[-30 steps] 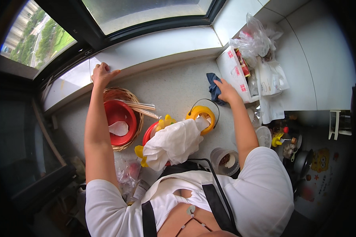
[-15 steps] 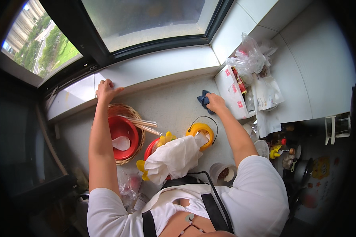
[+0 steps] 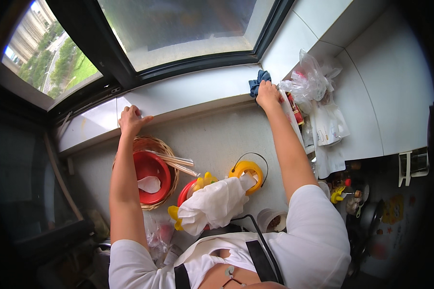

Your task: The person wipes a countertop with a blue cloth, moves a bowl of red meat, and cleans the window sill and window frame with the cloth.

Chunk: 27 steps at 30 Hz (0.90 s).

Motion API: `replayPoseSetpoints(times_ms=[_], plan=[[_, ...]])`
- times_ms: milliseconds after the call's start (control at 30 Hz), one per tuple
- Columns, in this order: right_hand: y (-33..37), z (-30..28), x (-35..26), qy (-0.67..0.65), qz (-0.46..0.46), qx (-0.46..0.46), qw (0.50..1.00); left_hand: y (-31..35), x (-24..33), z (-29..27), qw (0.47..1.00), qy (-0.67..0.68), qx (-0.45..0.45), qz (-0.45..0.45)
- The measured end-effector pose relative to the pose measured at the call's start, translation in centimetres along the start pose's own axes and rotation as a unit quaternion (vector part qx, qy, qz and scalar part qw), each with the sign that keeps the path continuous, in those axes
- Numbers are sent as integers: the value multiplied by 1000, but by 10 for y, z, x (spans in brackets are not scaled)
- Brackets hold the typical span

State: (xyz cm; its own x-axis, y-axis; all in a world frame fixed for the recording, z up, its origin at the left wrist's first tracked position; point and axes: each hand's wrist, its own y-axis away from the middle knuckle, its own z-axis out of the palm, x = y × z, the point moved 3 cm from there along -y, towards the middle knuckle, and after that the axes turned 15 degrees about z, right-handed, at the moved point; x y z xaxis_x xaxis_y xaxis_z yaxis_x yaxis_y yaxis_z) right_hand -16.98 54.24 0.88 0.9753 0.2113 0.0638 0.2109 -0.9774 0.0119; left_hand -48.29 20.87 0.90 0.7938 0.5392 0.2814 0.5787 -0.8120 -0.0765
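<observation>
My right hand (image 3: 269, 95) is closed round a crumpled dark blue cloth (image 3: 259, 82). The cloth rests on the right end of the white tiled window sill (image 3: 193, 91), near the corner. Part of it is hidden under my fingers. Over at the left, my left hand (image 3: 131, 120) leans on the front edge of the same sill. Its thumb points out to the right and its fingers are apart, holding nothing. Just below it lies a wicker basket (image 3: 171, 188) with a red bowl (image 3: 165, 169) inside.
A white box (image 3: 290, 113) with packets and plastic bags (image 3: 311, 79) stands at the right wall. A yellow bucket (image 3: 234, 169) and a white cloth (image 3: 212, 204) are nearer me. Wrapped chopsticks (image 3: 178, 164) jut from the basket. A dark window frame (image 3: 197, 63) borders the sill.
My right hand has moved the blue cloth forward, from the grey surface beside the white box up onto the sill's right end. The left hand stays at the sill edge.
</observation>
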Motion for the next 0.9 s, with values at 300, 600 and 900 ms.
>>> replayPoseSetpoints(times_ms=[300,600,900], plan=[[-52,6,-35,-83,23,-44,995,1,-4,0,1000,1,0,1],[-34,-2,-63,-86,-54,-24,994,2,-2,3,1000,3,-7,-5],[53,-6,-174,-153,-259,-61,952,-2,2,0,1000,12,-15,-10]])
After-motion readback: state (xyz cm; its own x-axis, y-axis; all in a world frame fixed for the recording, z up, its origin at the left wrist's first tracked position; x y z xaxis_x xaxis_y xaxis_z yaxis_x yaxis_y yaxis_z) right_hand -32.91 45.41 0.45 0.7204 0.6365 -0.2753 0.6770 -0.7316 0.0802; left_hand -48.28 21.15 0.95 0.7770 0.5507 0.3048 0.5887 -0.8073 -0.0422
